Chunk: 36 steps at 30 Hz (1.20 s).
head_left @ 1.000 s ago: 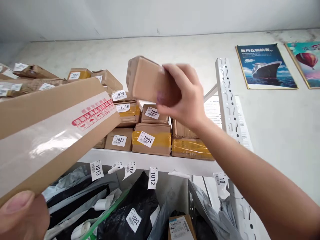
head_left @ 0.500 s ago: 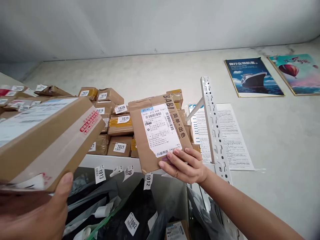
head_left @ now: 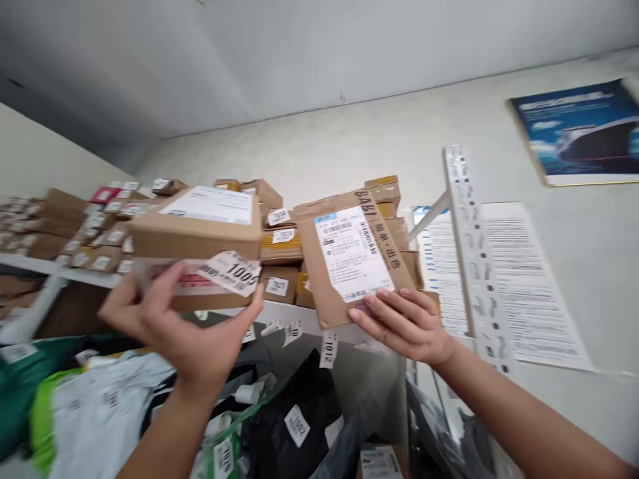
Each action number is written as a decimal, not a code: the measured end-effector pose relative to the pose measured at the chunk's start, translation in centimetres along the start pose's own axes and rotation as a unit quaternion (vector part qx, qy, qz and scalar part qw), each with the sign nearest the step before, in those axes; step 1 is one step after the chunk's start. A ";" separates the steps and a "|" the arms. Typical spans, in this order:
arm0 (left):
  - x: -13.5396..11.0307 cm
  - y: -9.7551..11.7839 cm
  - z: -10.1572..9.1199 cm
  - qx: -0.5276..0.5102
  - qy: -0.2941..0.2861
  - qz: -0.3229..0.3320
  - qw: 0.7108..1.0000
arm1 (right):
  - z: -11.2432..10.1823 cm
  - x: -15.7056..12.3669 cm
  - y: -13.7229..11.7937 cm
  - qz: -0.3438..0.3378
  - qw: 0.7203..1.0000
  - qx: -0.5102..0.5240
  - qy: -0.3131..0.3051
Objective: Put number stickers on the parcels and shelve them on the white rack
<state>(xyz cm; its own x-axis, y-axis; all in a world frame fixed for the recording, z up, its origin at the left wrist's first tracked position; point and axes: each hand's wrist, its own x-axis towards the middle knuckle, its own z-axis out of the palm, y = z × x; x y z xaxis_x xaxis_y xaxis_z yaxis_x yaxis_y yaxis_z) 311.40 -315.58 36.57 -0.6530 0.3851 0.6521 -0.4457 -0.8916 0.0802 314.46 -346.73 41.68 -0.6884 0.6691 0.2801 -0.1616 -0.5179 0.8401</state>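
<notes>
Left of the slotted shelf post (head_left: 473, 259), the nearer right hand (head_left: 407, 327) grasps the upward-slanting BABI carton (head_left: 352, 256) by its lower end, while farther left the left hand (head_left: 187, 332) clasps the 1005-labelled carton (head_left: 197, 238).

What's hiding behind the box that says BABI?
Behind the BABI box, held by the right hand, brown boxes stacked on a white shelf peek out on both sides. What's directly behind it can't be seen; the box covers that.
</notes>
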 end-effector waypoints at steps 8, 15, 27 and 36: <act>0.7 0.9 0.5 0.054 -0.017 0.104 0.993 | 3.4 -0.1 2.1 0.114 0.991 0.060 -0.028; 0.4 -0.3 1.2 0.070 -0.011 0.102 0.992 | 7.0 4.1 4.3 0.199 0.964 0.166 -0.060; -0.5 -2.6 2.6 0.066 -0.010 0.135 0.989 | 13.7 9.5 8.0 0.245 0.939 0.196 -0.140; -1.6 -3.6 4.6 0.037 -0.059 0.118 0.991 | 18.4 8.3 11.5 0.290 0.905 0.180 -0.255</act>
<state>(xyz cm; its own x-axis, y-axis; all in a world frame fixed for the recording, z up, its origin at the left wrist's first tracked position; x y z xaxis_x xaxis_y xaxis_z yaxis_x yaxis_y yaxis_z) 316.85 -314.05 38.70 -0.6566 0.1367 0.7418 -0.2403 -0.9701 -0.0339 319.90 -337.29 62.19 -0.1530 0.5472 0.8229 0.4254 -0.7151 0.5546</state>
